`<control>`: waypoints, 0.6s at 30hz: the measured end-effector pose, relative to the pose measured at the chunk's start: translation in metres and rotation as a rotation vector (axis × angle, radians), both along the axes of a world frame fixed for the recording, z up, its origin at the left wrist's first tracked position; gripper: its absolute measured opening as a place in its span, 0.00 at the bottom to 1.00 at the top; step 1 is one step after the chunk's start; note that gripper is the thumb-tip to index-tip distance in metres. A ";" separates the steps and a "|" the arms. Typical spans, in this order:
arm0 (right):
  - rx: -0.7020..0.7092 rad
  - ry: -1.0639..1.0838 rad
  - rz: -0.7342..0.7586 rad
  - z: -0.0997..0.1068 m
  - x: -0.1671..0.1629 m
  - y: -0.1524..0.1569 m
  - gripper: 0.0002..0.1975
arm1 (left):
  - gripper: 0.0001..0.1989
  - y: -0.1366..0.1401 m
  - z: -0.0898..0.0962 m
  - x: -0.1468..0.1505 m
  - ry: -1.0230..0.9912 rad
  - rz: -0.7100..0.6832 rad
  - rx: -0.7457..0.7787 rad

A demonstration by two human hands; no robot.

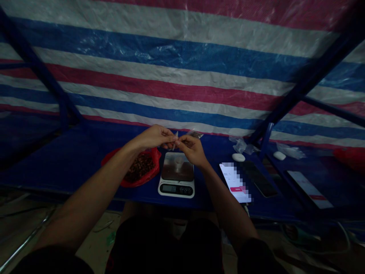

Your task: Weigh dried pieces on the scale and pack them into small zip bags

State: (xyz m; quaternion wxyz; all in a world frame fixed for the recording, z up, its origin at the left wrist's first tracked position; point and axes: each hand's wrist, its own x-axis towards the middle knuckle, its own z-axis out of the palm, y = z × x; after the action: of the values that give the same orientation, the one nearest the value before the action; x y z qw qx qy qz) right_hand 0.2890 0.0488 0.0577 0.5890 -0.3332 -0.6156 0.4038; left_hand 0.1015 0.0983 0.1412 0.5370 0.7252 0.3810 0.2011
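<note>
My left hand (163, 137) and my right hand (191, 147) meet above the far edge of a small digital scale (176, 189). Between their pinched fingertips is a small clear plastic bag (176, 135), seen nearly edge-on and partly covered by the fingers. A small clear cup (179, 163) stands on the scale's dark pan. Left of the scale, partly behind my left forearm, lies a red plastic bag (155, 160) opened around many small brown pieces (141, 165). Just beyond my right hand is a clear packet (196, 134) with dark contents.
Right of the scale lie a lit phone (232, 180), a dark phone (261, 179) and a white earbud-like case (238, 157). Crumpled clear plastic (241, 145) sits behind them. Blue metal bars (296, 89) slant up before a striped tarp (182, 57). Another phone (309, 189) lies farther right.
</note>
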 end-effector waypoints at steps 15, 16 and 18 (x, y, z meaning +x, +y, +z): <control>0.014 0.049 0.038 0.006 -0.004 -0.007 0.12 | 0.14 -0.009 0.000 -0.009 -0.043 -0.142 -0.127; 0.006 0.060 0.011 0.007 -0.002 -0.006 0.13 | 0.13 -0.010 0.003 -0.010 -0.034 -0.131 -0.123; -0.019 0.076 -0.030 0.007 0.000 -0.004 0.13 | 0.11 -0.012 0.008 -0.012 -0.002 -0.101 -0.083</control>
State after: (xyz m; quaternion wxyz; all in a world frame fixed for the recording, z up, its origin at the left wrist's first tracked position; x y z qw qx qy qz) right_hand 0.2890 0.0444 0.0649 0.6149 -0.3325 -0.5836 0.4132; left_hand 0.0893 0.0860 0.1488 0.5764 0.7204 0.3516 0.1583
